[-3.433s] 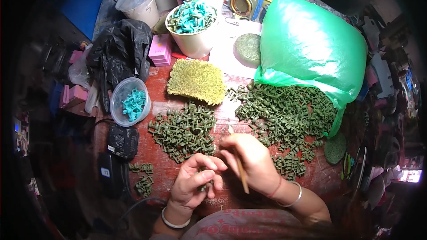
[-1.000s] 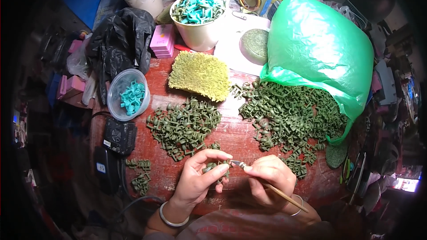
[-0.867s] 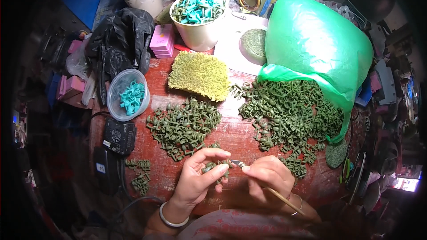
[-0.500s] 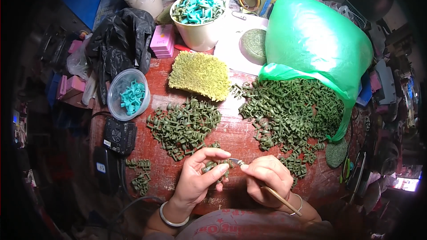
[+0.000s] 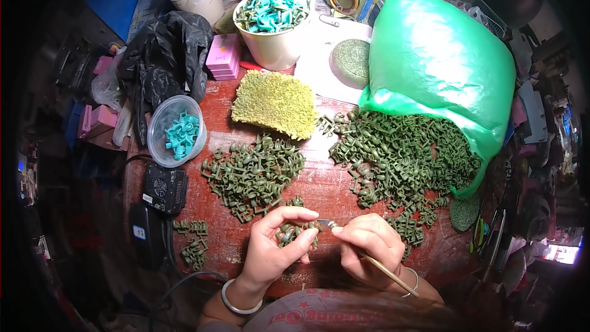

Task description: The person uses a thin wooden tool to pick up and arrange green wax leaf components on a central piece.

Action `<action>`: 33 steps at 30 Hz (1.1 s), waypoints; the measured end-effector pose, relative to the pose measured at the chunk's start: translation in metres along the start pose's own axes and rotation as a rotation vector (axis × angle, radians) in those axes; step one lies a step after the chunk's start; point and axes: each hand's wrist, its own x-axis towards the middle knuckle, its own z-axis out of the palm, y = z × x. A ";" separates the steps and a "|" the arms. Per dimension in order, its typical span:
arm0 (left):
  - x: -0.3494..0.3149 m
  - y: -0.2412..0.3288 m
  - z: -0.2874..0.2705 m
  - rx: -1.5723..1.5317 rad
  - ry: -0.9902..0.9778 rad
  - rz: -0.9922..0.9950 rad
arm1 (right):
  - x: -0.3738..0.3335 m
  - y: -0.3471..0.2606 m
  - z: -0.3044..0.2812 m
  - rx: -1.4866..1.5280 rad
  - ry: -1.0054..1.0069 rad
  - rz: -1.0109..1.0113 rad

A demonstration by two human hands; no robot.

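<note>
Left hand: fingers curled around green pieces, presumably to steady one for the blade. Right hand: fingers pinching wooden-handled knife. I log remotely, from the hands: left pile, ten o'clock; right pile, one o'clock; likely for easy reach.

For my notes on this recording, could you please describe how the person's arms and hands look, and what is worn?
The left grip is a bare, ungloved hand with a smooth silvery bangle on its wrist. The right grip is ungloved too; its wrist wears a thin red cord and a slimmer pale bangle. No sleeves show on the visible forearms.
</note>
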 end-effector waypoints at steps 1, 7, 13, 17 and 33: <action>0.000 -0.001 0.000 0.027 -0.010 0.017 | 0.000 0.000 0.000 -0.004 0.001 0.002; -0.001 0.000 0.000 0.092 0.006 0.045 | -0.004 0.003 0.003 -0.009 0.008 -0.013; -0.002 -0.001 -0.003 0.005 0.004 -0.015 | -0.002 0.000 -0.002 0.013 -0.049 -0.043; -0.002 -0.002 -0.003 -0.029 0.002 -0.012 | -0.003 0.001 -0.002 0.029 -0.038 -0.051; -0.002 -0.004 -0.001 0.396 0.000 0.267 | -0.004 0.000 -0.005 0.034 -0.037 -0.091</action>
